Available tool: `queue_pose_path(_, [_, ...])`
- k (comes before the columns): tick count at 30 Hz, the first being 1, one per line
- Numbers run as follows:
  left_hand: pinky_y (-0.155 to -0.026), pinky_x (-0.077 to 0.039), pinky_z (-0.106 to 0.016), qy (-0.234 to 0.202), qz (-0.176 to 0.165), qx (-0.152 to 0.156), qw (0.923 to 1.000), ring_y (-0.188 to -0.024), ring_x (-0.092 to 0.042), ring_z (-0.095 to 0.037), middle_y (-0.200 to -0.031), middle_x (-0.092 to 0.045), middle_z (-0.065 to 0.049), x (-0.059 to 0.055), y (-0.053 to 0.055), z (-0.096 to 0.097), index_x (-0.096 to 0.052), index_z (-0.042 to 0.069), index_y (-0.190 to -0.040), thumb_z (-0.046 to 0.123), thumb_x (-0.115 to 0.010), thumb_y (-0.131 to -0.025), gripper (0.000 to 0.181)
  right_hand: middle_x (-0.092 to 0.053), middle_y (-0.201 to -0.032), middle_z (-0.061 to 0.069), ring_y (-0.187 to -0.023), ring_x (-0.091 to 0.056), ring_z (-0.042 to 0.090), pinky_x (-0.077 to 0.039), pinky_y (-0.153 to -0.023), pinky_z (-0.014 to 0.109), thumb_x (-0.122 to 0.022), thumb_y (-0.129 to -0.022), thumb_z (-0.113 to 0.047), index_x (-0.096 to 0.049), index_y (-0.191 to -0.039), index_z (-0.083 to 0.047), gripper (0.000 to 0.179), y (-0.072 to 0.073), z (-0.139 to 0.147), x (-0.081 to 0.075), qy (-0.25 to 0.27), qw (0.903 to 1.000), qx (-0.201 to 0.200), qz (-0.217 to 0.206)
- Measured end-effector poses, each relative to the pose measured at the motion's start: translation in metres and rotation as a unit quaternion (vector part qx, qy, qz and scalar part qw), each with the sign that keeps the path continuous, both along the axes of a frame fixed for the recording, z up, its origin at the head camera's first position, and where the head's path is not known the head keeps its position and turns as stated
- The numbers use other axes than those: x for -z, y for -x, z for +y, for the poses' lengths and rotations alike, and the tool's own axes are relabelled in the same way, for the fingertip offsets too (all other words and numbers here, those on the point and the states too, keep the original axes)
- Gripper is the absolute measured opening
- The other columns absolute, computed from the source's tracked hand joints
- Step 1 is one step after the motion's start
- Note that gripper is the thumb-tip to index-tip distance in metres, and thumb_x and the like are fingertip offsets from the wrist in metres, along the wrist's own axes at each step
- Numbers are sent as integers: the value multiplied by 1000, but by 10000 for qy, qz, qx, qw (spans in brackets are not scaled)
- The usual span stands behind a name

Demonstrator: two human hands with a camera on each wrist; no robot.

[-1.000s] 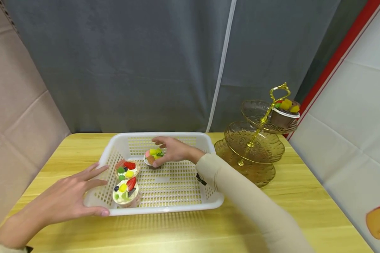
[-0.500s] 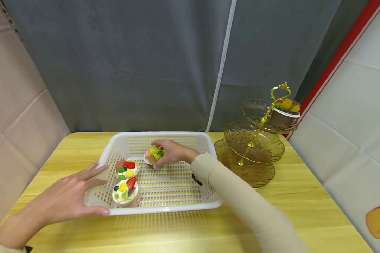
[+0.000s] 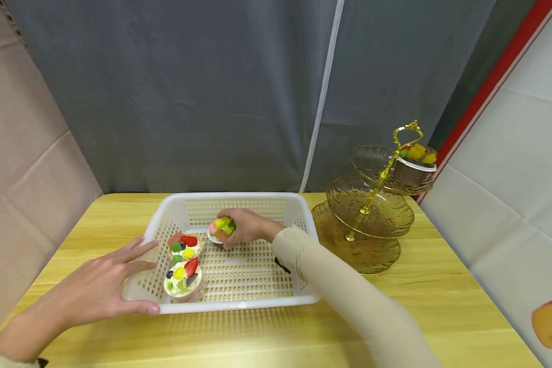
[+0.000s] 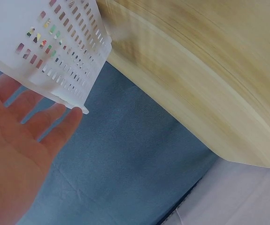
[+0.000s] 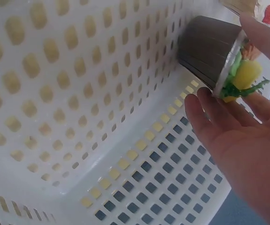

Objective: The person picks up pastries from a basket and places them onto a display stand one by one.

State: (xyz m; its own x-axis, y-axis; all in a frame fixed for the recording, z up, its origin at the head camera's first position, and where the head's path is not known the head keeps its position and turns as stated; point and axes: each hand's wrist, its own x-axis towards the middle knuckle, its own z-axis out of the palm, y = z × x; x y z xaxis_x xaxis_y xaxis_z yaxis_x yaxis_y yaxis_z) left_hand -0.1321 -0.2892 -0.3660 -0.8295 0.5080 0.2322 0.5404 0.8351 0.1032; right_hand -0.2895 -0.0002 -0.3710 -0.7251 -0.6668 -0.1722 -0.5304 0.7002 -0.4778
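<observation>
A white perforated plastic basket (image 3: pixel 239 305) stands on the wooden table. My left hand (image 3: pixel 92 289) rests at its left rim, fingers spread and nearly straight; in the left wrist view the fingertips of this hand (image 4: pixel 31 140) meet the rim. Inside the basket, my right hand (image 3: pixel 249 226) holds a fruit-topped cupcake (image 3: pixel 221 230) near the rim of its cup, thumb and fingers on opposite sides. The right wrist view shows its dark brown cup (image 5: pixel 210 49) with yellow and green toppings. Two cream cupcakes, one nearer (image 3: pixel 180 284) and one farther (image 3: pixel 184 248), sit along the basket's left side.
To the right of the basket stands a three-tier amber glass stand (image 3: pixel 370 207) with a gold handle. A brown cupcake (image 3: pixel 413 171) with yellow fruit sits on its top tier. A grey curtain (image 3: pixel 202 102) hangs behind the table (image 3: pixel 432 286).
My right hand has moved slightly left and down, closing around the fruit-topped cupcake, which has shifted a little. My left hand stays at the basket's rim.
</observation>
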Motion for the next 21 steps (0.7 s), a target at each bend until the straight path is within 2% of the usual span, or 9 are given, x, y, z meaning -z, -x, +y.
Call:
queue_pose_path(7, [-69, -52, -55, -20, 66, 35, 10000, -129, -49, -45, -146, -51, -9, 1, 0, 0, -75, 14, -112, 75, -75, -63, 78, -62, -124, 3, -102, -56, 13, -43, -91, 25, -84, -81, -20, -53, -140, -9, 67, -2, -1, 2, 12, 9996, -79, 272])
queue_pose_path(13, [-69, -52, -55, -15, 82, 46, 10000, -129, -49, -45, -146, -52, -9, 1, 1, 0, -75, 14, -112, 75, -76, -63, 78, -62, -124, 1, -100, -55, 12, -43, -90, 23, -84, -81, -22, -55, -139, -9, 66, -2, -4, 5, -21, 9992, 10, 407])
queue_pose_path(21, [-69, -52, -55, 0, 50, 30, 10000, -129, -49, -45, -146, -51, -10, 1, 0, -1, -75, 13, -112, 75, -76, -64, 78, -64, -115, -1, -95, -54, 11, -43, -84, 23, -84, -81, -24, -60, -135, -9, 61, -3, -9, 4, -167, 9992, -16, 376])
